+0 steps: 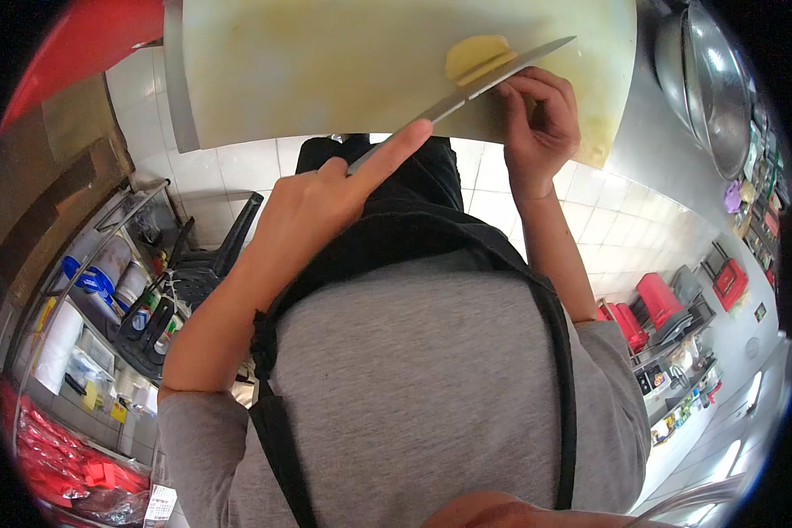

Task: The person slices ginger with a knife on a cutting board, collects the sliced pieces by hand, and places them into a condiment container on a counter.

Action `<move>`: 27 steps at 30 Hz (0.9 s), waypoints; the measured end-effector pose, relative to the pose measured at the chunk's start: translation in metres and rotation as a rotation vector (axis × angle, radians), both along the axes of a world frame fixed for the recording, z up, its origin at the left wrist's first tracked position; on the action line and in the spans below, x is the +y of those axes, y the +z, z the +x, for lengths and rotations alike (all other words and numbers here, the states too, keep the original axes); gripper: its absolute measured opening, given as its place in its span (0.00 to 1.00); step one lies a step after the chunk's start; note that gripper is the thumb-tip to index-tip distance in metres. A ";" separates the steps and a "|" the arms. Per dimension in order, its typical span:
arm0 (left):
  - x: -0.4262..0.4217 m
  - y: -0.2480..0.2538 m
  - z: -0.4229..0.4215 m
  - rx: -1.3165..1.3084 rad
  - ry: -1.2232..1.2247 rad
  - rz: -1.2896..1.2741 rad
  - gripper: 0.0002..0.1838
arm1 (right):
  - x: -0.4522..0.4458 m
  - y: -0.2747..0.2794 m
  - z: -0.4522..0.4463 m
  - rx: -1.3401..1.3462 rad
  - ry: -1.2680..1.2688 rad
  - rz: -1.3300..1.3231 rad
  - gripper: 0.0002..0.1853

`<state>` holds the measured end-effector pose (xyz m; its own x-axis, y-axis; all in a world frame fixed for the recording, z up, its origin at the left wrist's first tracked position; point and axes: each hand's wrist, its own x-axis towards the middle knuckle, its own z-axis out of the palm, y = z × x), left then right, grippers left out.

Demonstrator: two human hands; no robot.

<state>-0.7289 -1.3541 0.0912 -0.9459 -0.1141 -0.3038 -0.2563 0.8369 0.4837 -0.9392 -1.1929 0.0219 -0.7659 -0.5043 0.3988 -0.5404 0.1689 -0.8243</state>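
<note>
My left hand (339,189) is wrapped round the handle of a long knife (466,97), with its index finger stretched along the top of the blade. The blade points up and to the right over a pale, stained cutting board (326,70). Beside the far side of the blade lies a flat, yellow, rounded food piece (475,57), with a cut line or slice edge near the knife. My right hand (546,114) has its fingers curled and its thumb and fingertips close to the blade; what they pinch, if anything, is hidden.
Metal bowls (722,97) stand on a steel counter (656,132) at the right. Left and below are a black chair (211,273) and a rack with bottles and rolls. Red plastic bags (70,449) lie lower left, and red containers (660,299) stand at right. White tiles cover the floor.
</note>
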 end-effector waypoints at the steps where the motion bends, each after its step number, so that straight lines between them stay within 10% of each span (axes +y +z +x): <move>1: 0.002 -0.005 -0.005 0.020 0.001 -0.015 0.50 | 0.000 0.001 0.000 -0.001 -0.001 0.009 0.07; 27: 0.004 0.011 0.011 -0.087 0.078 0.025 0.51 | -0.003 0.002 0.001 0.034 -0.001 -0.001 0.07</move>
